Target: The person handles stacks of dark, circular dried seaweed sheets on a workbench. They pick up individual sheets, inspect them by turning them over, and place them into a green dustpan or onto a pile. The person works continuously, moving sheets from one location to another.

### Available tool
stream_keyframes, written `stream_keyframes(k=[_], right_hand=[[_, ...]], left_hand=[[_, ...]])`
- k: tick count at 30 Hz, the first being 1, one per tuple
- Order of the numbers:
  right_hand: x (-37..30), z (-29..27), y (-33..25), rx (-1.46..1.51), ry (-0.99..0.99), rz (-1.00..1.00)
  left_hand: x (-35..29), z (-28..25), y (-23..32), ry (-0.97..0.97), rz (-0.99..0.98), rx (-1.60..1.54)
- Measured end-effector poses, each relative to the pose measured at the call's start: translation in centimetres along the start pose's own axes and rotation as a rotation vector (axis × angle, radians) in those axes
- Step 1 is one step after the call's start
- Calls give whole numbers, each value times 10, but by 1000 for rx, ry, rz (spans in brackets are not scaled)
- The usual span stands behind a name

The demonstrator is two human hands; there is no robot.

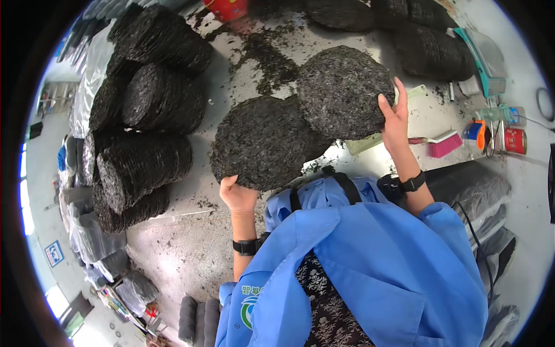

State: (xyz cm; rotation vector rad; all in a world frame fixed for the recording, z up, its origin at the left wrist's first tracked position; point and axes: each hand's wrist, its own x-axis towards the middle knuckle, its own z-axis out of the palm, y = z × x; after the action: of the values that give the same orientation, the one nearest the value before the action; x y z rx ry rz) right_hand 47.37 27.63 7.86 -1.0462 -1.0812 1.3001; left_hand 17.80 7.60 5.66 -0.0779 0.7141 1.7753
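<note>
My left hand (238,195) grips the lower edge of a round, dark dried seaweed cake (258,143), thumb on its upper face. In my right hand (395,118) is a second round seaweed cake (345,92), pinched at its right edge between thumb and fingers. The two cakes lie side by side and nearly touch or overlap. Part of another dark cake (317,146) shows beneath and between them; the rest of it is hidden. Both hands are over the pale worktable (231,75), close in front of my blue jacket.
Stacks of round seaweed cakes (144,168) line the table's left side, and more (436,52) lie at the far right. Loose seaweed flakes (266,61) cover the far middle. To the right are a pink brush (445,144), a teal scale (483,63), an orange tape roll (477,133) and a red can (514,140).
</note>
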Motion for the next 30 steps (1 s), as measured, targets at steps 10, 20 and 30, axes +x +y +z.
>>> stream_keyframes(k=[10, 20, 30], right_hand=[[-16, 22, -8, -590, -294, -416], [-54, 92, 1, -644, -925, -244], [1, 12, 5, -522, -292, -197]], left_hand=[[7, 25, -6, 15, -29, 123], [32, 26, -43, -217, 32, 747], [15, 10, 1, 58, 9, 163]])
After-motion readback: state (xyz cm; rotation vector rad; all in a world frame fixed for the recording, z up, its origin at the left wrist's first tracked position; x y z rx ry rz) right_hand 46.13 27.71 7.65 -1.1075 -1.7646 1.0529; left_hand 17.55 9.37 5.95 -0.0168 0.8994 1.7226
